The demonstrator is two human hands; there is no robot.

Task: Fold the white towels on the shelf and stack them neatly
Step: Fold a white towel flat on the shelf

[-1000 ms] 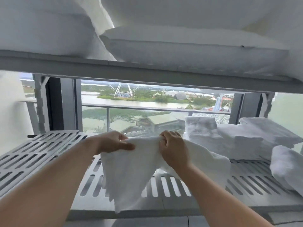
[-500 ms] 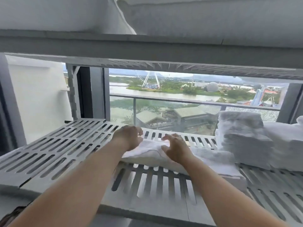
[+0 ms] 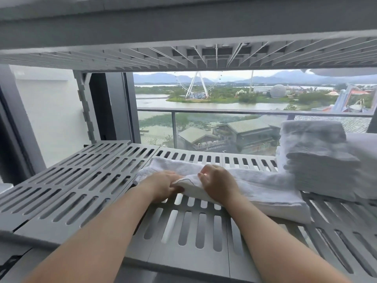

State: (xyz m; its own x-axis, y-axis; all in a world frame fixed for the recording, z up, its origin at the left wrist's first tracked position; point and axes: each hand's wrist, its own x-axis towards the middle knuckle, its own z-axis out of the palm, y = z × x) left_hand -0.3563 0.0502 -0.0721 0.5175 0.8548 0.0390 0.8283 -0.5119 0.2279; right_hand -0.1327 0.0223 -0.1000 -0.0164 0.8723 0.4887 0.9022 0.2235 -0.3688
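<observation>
A white towel (image 3: 263, 186) lies folded lengthwise across the middle of the grey slatted shelf (image 3: 85, 180). My left hand (image 3: 163, 186) grips the towel's near left corner, fingers curled round the cloth. My right hand (image 3: 218, 181) pinches the same raised flap just to the right, thumb and fingers on the fabric. A stack of folded white towels (image 3: 314, 158) stands at the right of the shelf, touching the far end of the towel I hold.
The shelf above (image 3: 183, 33) hangs low over the work area. A notched upright post (image 3: 85, 111) stands at the back left. Behind the shelf is a window with a balcony railing (image 3: 224, 111). The shelf's left half is bare slats.
The towel went from hanging off the shelf front to lying flat on it. Both hands then drew back to its near left corner and lifted a flap. The view tilted downward.
</observation>
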